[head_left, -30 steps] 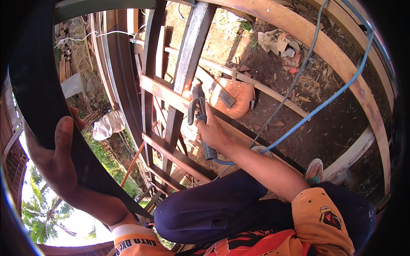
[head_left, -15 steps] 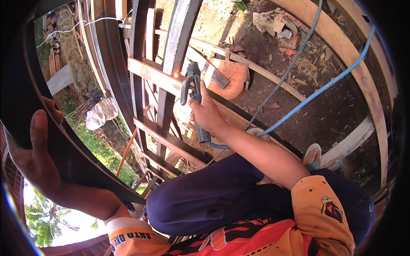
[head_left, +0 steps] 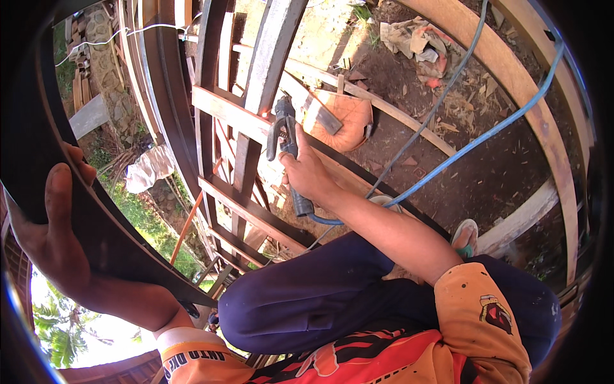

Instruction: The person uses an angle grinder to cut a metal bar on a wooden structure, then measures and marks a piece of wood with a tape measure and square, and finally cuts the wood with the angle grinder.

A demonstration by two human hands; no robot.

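My left hand (head_left: 61, 233) is closed around a long black beam (head_left: 115, 237) along the left side. My right hand (head_left: 304, 166) grips a black welding electrode holder (head_left: 284, 128), its blue cable (head_left: 474, 143) running off to the right. The holder's head is over the crossing of a reddish flat bar (head_left: 217, 102) and an upright dark steel beam (head_left: 276, 51); a small orange glow (head_left: 265, 114) shows there beside it. Whether a rod is in the jaws cannot be made out.
My bent knee (head_left: 268, 297) and sandalled foot (head_left: 465, 233) rest among framework. Below lie dirt, a round orange object (head_left: 352, 118), crumpled sacks (head_left: 425, 48) and grass (head_left: 153, 224). A curved wooden beam (head_left: 499, 70) spans the right; a thin grey cable (head_left: 416, 134) crosses there.
The scene has shifted slightly up and left in view. My hands keep their grips; the right has risen slightly in the picture. The glow at the joint looks smaller than half a second ago.
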